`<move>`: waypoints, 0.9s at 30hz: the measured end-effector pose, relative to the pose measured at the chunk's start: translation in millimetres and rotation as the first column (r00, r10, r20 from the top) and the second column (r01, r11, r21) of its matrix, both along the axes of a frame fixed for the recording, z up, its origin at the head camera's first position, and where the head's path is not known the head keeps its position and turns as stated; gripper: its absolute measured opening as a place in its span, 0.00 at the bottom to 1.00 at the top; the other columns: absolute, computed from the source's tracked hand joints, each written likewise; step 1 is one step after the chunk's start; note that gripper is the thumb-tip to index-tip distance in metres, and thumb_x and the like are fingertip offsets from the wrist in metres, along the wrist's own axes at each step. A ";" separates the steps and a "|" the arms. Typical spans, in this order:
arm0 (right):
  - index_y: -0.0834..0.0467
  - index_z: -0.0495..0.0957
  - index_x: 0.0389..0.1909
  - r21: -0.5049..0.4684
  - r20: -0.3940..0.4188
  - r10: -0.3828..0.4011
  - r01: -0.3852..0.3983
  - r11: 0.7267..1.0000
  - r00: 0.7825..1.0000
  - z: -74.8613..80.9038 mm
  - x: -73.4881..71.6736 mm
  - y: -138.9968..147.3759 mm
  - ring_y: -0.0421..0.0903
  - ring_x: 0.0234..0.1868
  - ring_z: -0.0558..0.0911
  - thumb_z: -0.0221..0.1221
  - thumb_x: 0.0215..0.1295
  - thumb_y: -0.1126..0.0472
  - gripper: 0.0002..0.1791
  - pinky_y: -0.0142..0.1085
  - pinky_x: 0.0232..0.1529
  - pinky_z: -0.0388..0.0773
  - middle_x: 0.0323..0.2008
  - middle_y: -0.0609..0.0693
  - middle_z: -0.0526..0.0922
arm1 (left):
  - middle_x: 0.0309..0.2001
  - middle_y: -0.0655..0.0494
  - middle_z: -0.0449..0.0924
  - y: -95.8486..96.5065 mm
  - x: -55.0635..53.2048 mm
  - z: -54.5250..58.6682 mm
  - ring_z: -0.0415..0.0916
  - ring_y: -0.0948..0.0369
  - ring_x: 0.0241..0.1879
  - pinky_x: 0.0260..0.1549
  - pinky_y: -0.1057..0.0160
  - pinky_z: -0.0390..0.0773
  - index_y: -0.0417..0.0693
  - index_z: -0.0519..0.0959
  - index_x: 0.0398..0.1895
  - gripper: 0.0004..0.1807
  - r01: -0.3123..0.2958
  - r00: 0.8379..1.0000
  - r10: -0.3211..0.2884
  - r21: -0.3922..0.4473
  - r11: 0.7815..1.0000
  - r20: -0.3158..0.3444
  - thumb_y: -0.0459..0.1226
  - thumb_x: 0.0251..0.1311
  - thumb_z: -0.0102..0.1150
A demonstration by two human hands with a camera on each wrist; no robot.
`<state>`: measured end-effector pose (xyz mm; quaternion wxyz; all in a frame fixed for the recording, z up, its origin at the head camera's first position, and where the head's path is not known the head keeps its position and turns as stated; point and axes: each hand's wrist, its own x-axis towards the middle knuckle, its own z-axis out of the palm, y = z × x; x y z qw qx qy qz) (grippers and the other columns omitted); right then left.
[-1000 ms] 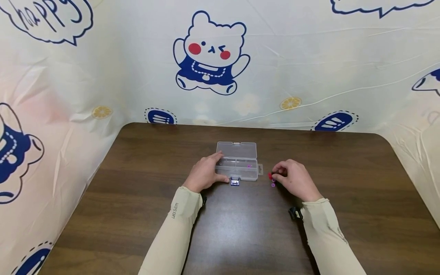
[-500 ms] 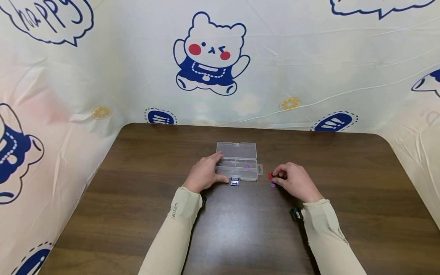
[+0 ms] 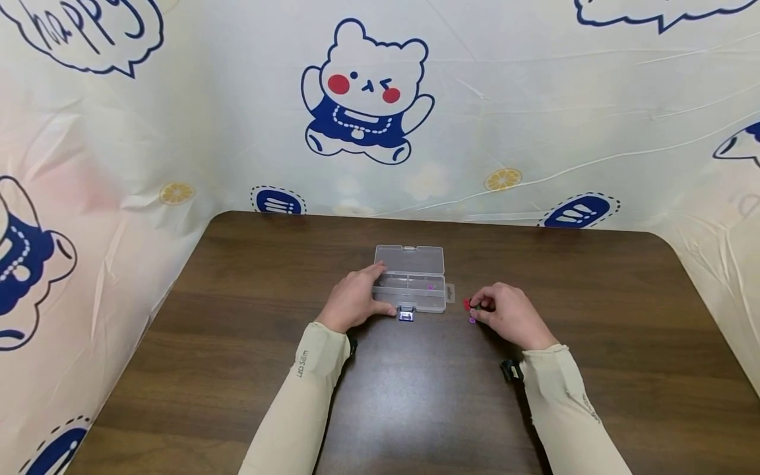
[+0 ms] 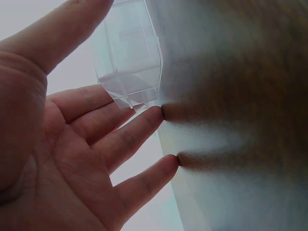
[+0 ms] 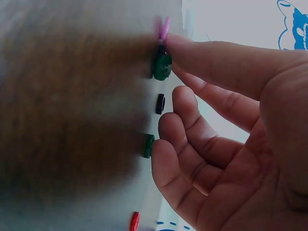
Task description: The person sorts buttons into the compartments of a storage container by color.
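My left hand [image 3: 355, 300] rests on the left end of a clear plastic box [image 3: 436, 303], thumb at its front edge. In the left wrist view, two straight fingertips touch the table below the box [image 4: 132, 43]. The box's lid stands open behind its divided compartments, where a small purple piece [image 3: 430, 287] lies. My right hand [image 3: 512, 315] is lowered to several small buttons right of the box. Its thumb and forefinger pinch at a tilted green button [image 5: 163, 67]; the forefinger's tip is hidden. A pink-purple button [image 5: 166, 28] stands tilted right at the thumb.
Below my right fingers lie a black button [image 5: 160, 103], another green button [image 5: 149, 146] and a red button [image 5: 135, 221]. The box has a latch [image 3: 406, 314] in front and a hanging tab [image 3: 450, 293] on its right. A printed cloth [image 3: 368, 185] hangs behind the brown table [image 3: 267, 396].
My right hand has shifted slightly toward me and its fingertips have worked among the buttons. The purple button near the thumb has tipped. My left hand and the box stay still.
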<state>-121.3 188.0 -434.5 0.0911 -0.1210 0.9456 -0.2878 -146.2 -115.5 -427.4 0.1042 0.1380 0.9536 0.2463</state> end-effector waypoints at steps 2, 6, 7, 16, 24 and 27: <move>0.59 0.86 0.36 0.002 -0.003 -0.001 0.001 1.000 1.000 0.1 -0.1 0.2 0.47 0.34 0.76 0.69 0.61 0.64 0.04 0.41 0.37 0.74 0.32 0.50 0.79 | 0.74 0.50 0.64 0.2 -0.3 0.1 0.67 0.50 0.69 0.64 0.48 0.70 0.43 0.70 0.71 0.49 0.002 1.000 -0.002 -0.001 1.000 0.000 0.51 0.46 0.80; 0.59 0.86 0.35 0.003 -0.010 0.001 -0.001 1.000 1.000 0.5 -0.1 0.4 0.47 0.34 0.75 0.69 0.61 0.64 0.03 0.41 0.37 0.74 0.31 0.50 0.78 | 0.74 0.50 0.64 0.4 -0.7 0.3 0.67 0.49 0.69 0.64 0.48 0.70 0.43 0.70 0.71 0.49 0.004 1.000 -0.004 -0.004 1.000 -0.001 0.51 0.46 0.80; 0.59 0.86 0.35 0.002 -0.013 0.004 -0.004 1.000 1.000 0.1 -0.4 0.5 0.47 0.34 0.75 0.69 0.61 0.65 0.03 0.40 0.36 0.74 0.31 0.50 0.78 | 0.74 0.50 0.64 0.4 -0.7 0.3 0.67 0.49 0.69 0.64 0.48 0.70 0.43 0.70 0.71 0.49 0.004 1.000 -0.004 -0.004 1.000 0.000 0.51 0.46 0.80; 0.58 0.86 0.32 -0.012 -0.021 0.014 -0.014 1.000 1.000 -0.6 0.1 -0.1 0.45 0.32 0.75 0.69 0.60 0.65 0.01 0.39 0.35 0.73 0.30 0.49 0.78 | 0.74 0.50 0.64 0.6 0.1 0.5 0.68 0.50 0.69 0.64 0.48 0.70 0.43 0.70 0.71 0.49 -0.002 1.000 0.002 0.006 1.000 0.000 0.51 0.45 0.80; 0.58 0.85 0.32 -0.021 -0.020 0.017 -0.017 1.000 1.000 -1.7 0.3 0.5 0.45 0.32 0.74 0.69 0.60 0.65 0.02 0.39 0.35 0.73 0.30 0.49 0.78 | 0.74 0.49 0.64 0.2 1.1 1.4 0.68 0.49 0.68 0.63 0.48 0.71 0.42 0.70 0.71 0.49 0.000 1.000 0.000 0.001 1.000 -0.008 0.51 0.45 0.80; 0.58 0.85 0.32 -0.023 -0.020 0.015 -0.015 1.000 1.000 -2.1 0.1 0.4 0.45 0.32 0.74 0.69 0.60 0.65 0.02 0.39 0.35 0.73 0.29 0.49 0.78 | 0.74 0.50 0.64 0.4 0.6 1.1 0.68 0.49 0.69 0.64 0.48 0.71 0.42 0.70 0.71 0.50 -0.004 1.000 0.004 -0.001 1.000 -0.001 0.51 0.45 0.80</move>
